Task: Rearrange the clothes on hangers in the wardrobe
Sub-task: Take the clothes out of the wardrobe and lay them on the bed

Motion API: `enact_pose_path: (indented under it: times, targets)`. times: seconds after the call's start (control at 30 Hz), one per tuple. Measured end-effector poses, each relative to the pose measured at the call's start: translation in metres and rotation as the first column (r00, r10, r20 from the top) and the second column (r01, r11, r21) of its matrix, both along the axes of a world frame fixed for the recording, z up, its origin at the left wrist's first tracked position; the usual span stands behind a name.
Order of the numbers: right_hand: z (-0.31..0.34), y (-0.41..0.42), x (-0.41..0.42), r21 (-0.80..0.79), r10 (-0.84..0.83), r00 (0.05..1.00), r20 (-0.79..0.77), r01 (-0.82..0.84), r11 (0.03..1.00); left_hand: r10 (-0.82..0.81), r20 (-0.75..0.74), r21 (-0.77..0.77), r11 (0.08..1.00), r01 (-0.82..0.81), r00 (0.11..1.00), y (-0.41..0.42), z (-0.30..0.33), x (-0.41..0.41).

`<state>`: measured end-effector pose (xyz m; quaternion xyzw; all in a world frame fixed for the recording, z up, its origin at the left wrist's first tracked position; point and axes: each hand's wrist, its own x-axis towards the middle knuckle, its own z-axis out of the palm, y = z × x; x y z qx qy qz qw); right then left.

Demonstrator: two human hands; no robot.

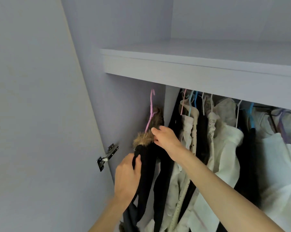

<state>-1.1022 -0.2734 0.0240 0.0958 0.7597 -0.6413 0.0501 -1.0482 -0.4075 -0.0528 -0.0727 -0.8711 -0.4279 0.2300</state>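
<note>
So the thing being handled is the black coat with the fur trim, hanging just left of centre in the frame, on a pink hanger whose hook pokes up toward the underside of the shelf. I can't see the rail itself, the shelf edge hides it, so no idea whether that hook is actually on it or free.

The coat's long axis runs pretty much straight down, collar at the top, dark fabric trailing off the bottom edge of the frame. Both hands are already on it. The left hand sits lower and to the left, fingers and thumb curled round a fold of the black fabric. The right hand is higher, right at the fur collar under the hanger, fingers bent into the fur; looks like a pinch, though the fingertips are partly buried.

What matters, I reckon: the right hand is the closer one to the hanger, which lies directly above it. The rest of the clothes hang packed together to the right, touching the coat's right side, so any shift goes that way or out toward the camera.
</note>
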Motion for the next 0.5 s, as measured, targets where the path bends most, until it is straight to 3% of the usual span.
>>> enact_pose_path:
  times: [0.07, 0.2, 0.37, 0.5]
  targets:
    - [-0.010, -0.015, -0.001, -0.123, 0.011, 0.997, 0.073, -0.002, 0.992, 0.012, 0.019, -0.068, 0.998, -0.011, 1.000, -0.006, -0.011, 0.015]
    - [-0.032, -0.033, 0.007, -0.115, -0.027, 0.992, 0.123, 0.041, 0.992, 0.008, 0.097, -0.133, 0.991, 0.005, 0.995, -0.007, -0.033, 0.047]
    - [-0.057, -0.018, 0.043, 0.082, 0.004, 0.989, 0.149, -0.016, 0.996, -0.083, 0.230, -0.119, 0.987, 0.112, 0.970, -0.006, -0.035, 0.098]
    - [-0.076, 0.006, 0.080, 0.282, 0.154, 0.981, 0.121, -0.183, 0.942, -0.015, 0.306, -0.113, 0.992, 0.052, 0.952, -0.032, -0.046, 0.126]
